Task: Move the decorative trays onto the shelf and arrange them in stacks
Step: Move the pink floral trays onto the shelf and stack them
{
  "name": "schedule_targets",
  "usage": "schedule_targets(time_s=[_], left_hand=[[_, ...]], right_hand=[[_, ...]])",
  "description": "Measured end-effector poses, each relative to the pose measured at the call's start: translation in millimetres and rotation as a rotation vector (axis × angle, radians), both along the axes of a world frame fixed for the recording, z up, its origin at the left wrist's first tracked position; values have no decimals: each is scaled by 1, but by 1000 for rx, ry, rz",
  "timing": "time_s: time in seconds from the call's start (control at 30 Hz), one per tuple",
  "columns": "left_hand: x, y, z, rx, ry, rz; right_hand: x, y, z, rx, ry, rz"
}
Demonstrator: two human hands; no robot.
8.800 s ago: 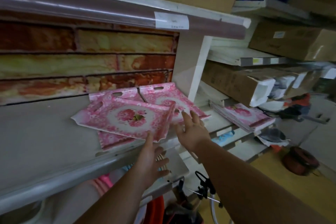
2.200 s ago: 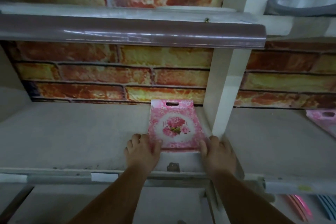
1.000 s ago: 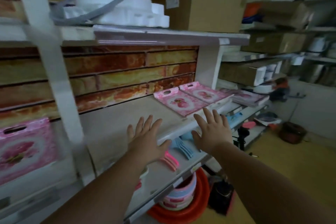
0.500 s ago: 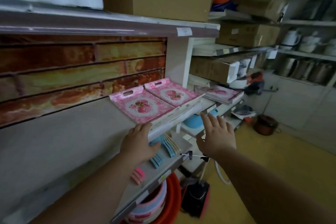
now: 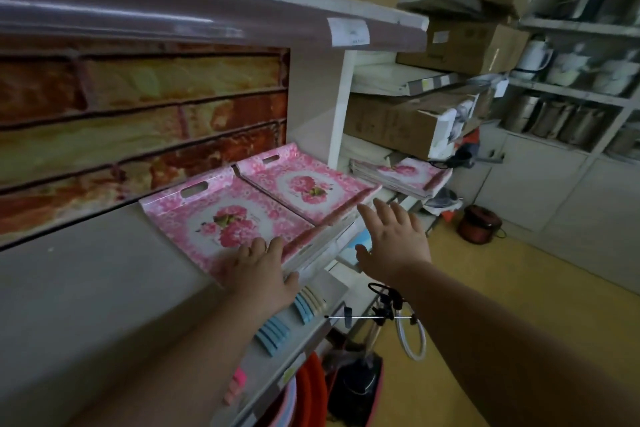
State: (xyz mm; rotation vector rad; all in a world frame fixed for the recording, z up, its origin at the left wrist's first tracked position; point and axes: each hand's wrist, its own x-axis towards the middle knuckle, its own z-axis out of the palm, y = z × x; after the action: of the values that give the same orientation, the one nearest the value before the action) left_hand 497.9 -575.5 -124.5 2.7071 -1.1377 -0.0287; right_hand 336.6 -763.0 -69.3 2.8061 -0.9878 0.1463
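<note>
Two pink floral trays lie side by side on the grey shelf [image 5: 86, 288], both with cut-out handles toward the brick-pattern back wall. The near tray [image 5: 207, 218] has my left hand [image 5: 258, 274] on its front edge, fingers over the rim and thumb underneath. The far tray [image 5: 304, 184] sits beside the white upright. My right hand [image 5: 391, 236] hovers open just off that tray's front edge, touching nothing. A further stack of pink trays [image 5: 401, 175] rests on the shelf unit to the right.
A white upright [image 5: 341, 107] ends this shelf bay. Below the shelf sit blue and cream plastic pieces [image 5: 291, 319] and orange tubs [image 5: 311, 392]. Cardboard boxes [image 5: 408, 121] fill the right-hand shelves. A small tripod [image 5: 381, 308] stands on the yellow floor [image 5: 502, 288].
My view has closed in on the two trays. My left hand has slid further onto the near tray's front edge. My right hand has risen toward the far tray's front edge.
</note>
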Motion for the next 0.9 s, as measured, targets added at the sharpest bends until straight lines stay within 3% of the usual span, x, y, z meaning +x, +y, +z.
schedule_targets(time_s=[0.33, 0.53, 0.9], left_hand=[[-7, -4, 0, 47, -6, 131], [-20, -12, 1, 61, -58, 252], [-34, -18, 24, 246, -125, 490]], right_hand=[[83, -32, -37, -21, 108, 349], [102, -51, -47, 38, 58, 635], [106, -60, -49, 38, 22, 856]])
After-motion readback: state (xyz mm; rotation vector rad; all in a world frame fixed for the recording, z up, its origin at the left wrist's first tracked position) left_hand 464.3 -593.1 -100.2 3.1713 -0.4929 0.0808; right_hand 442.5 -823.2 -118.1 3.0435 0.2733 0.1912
